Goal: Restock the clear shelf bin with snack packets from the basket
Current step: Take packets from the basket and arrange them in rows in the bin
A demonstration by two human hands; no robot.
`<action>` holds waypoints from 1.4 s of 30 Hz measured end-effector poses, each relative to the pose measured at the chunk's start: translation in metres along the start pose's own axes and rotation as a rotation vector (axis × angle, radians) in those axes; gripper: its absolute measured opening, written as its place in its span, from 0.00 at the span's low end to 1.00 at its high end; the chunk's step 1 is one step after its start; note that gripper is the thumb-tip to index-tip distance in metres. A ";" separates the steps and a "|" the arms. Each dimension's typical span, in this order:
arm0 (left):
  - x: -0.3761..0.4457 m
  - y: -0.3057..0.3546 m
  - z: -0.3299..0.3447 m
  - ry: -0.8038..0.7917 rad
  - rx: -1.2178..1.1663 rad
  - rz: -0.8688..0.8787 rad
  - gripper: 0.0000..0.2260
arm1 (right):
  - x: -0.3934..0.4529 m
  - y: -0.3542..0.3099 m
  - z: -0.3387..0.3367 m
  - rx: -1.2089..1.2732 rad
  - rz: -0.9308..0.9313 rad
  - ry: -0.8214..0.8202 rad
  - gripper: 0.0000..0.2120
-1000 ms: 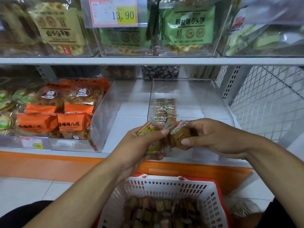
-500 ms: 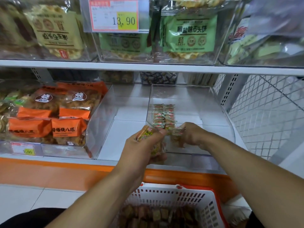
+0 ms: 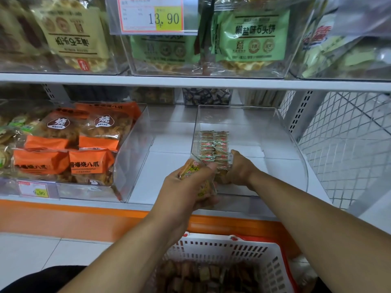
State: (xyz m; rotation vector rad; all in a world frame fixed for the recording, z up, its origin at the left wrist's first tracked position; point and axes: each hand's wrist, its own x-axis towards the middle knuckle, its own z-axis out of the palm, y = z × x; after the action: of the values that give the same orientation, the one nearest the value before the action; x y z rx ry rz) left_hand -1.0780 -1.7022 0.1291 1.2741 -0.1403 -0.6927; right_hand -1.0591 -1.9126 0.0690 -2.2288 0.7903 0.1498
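Snack packets (image 3: 213,145) lie in neat rows at the clear shelf bin's (image 3: 281,144) left wall. The right hand (image 3: 238,169), its grip hidden, sets another down. The left hand (image 3: 190,187) clamps spare packets (image 3: 191,169) just before the bin; below, the basket (image 3: 230,246) holds plenty. Next probably comes feeding over another packet.

Bin (image 3: 292,144): clear, colourless. Packets (image 3: 213,148) in it: red-and-green print, pale zigzag edges. Held packets (image 3: 191,169): orange-yellow with green. Basket (image 3: 243,253): white slotted walls, red rim. Bags (image 3: 63,149) at left: orange bands, dark oval labels. Upper bags (image 3: 252,33): pale green. Price tag (image 3: 153,14): red border, yellow patch. Shelf edge (image 3: 74,210): orange.
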 end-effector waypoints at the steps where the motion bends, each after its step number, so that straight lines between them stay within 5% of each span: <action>1: -0.001 0.001 0.000 -0.015 -0.008 -0.001 0.15 | -0.002 -0.001 -0.001 0.002 0.002 -0.009 0.48; 4: -0.001 0.006 -0.001 -0.074 -0.080 -0.028 0.16 | -0.016 -0.010 -0.010 -0.124 -0.039 -0.018 0.50; 6: -0.001 0.009 0.000 -0.105 -0.129 -0.057 0.15 | -0.032 -0.020 -0.025 -0.247 -0.156 0.137 0.42; 8: 0.000 0.011 0.002 -0.096 -0.178 -0.070 0.16 | -0.055 -0.032 -0.040 -0.099 -0.346 0.308 0.27; 10: 0.001 0.011 0.003 -0.077 -0.212 -0.073 0.21 | -0.084 -0.040 -0.047 0.201 -0.497 0.267 0.18; 14: 0.001 0.009 0.002 -0.150 -0.179 -0.116 0.37 | -0.130 -0.036 -0.038 0.166 -0.647 -0.063 0.37; 17: -0.002 0.007 0.004 -0.231 -0.130 -0.173 0.40 | -0.133 -0.028 -0.031 0.003 -0.651 -0.059 0.41; 21: -0.005 0.006 0.008 -0.212 -0.174 -0.192 0.39 | -0.131 -0.028 -0.036 0.090 -0.647 -0.064 0.30; 28: -0.003 0.009 0.010 0.012 -0.260 -0.129 0.27 | -0.124 -0.026 -0.049 0.670 -0.613 0.104 0.23; 31: -0.004 0.009 0.008 0.005 -0.219 -0.160 0.27 | -0.124 -0.023 -0.061 0.633 -0.649 0.049 0.17; 36: -0.006 0.007 0.010 -0.021 -0.175 -0.187 0.22 | -0.132 -0.022 -0.064 0.204 -0.709 -0.033 0.15; 42: -0.006 -0.001 0.013 0.017 -0.083 -0.121 0.17 | -0.130 -0.019 -0.065 0.520 -0.470 -0.252 0.21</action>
State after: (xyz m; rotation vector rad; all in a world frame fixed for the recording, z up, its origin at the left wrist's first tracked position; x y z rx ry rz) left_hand -1.0886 -1.7099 0.1342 1.2162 -0.0201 -0.7832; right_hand -1.1605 -1.8833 0.1703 -1.7908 0.1287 -0.0071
